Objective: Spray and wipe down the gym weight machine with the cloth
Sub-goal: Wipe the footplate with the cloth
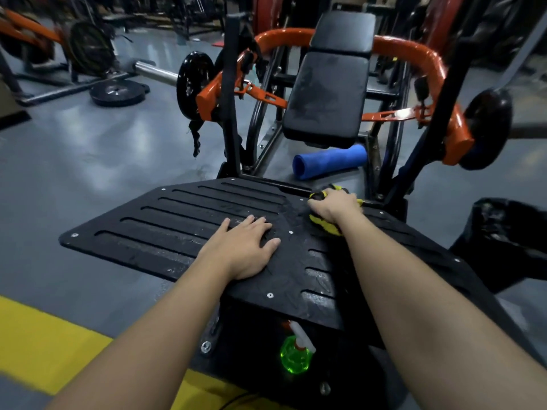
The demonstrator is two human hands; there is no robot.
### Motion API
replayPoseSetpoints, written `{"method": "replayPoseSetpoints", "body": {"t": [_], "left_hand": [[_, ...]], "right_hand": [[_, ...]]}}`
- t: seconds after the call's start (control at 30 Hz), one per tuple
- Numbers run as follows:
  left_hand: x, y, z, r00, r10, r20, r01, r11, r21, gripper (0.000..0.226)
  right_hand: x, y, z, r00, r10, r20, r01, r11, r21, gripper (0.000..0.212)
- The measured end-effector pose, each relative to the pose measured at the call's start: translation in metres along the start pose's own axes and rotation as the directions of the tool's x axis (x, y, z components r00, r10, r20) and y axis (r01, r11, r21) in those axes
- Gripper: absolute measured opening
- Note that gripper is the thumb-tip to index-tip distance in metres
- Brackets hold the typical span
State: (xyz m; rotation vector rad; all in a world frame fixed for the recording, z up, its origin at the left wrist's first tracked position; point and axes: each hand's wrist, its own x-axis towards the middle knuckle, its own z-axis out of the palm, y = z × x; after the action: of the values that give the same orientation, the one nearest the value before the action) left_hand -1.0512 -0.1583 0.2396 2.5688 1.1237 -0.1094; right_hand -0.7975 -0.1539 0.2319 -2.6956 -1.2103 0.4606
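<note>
Left hand point(245, 250) rests on the footplate point(165, 232), centrally; right hand point(334, 207) holds the cloth point(322, 224) by its far edge; spray bottle point(296, 353) stands below its near edge.

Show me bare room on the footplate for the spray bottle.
Free: the slotted footplate left of the left hand, out to its edge. Crowded: the far right corner, where the right hand grips the yellow cloth.

I see a black weight plate point(118, 91) lying flat on the grey floor point(74, 149). Behind and left of that plate stands an orange-framed machine point(26, 28). Well right of it lies a blue roll point(328, 161), and much nearer me runs a yellow stripe point(44, 335).
</note>
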Motion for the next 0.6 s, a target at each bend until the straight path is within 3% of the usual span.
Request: {"method": "replayPoseSetpoints", "body": {"t": [0.07, 0.37, 0.6], "left_hand": [[-0.001, -0.001, 0.0, 1.0, -0.008, 0.0, 0.008, 1.0, 0.002, 0.063], [-0.004, 0.004, -0.004, 1.0, -0.01, 0.013, 0.009, 1.0, 0.026, 0.063], [-0.014, 0.005, -0.012, 0.999, -0.013, 0.045, 0.013, 1.0, 0.005, 0.063]], "right_hand": [[-0.013, 0.0, 0.0, 0.999, -0.033, 0.026, 0.035, 0.998, -0.046, 0.087], [-0.142, 0.012, -0.019, 0.991, -0.133, -0.019, 0.134, 0.987, 0.086, 0.041], [-0.249, -0.001, -0.021, 0.983, -0.157, -0.092, 0.155, 0.988, -0.028, 0.036]]}}
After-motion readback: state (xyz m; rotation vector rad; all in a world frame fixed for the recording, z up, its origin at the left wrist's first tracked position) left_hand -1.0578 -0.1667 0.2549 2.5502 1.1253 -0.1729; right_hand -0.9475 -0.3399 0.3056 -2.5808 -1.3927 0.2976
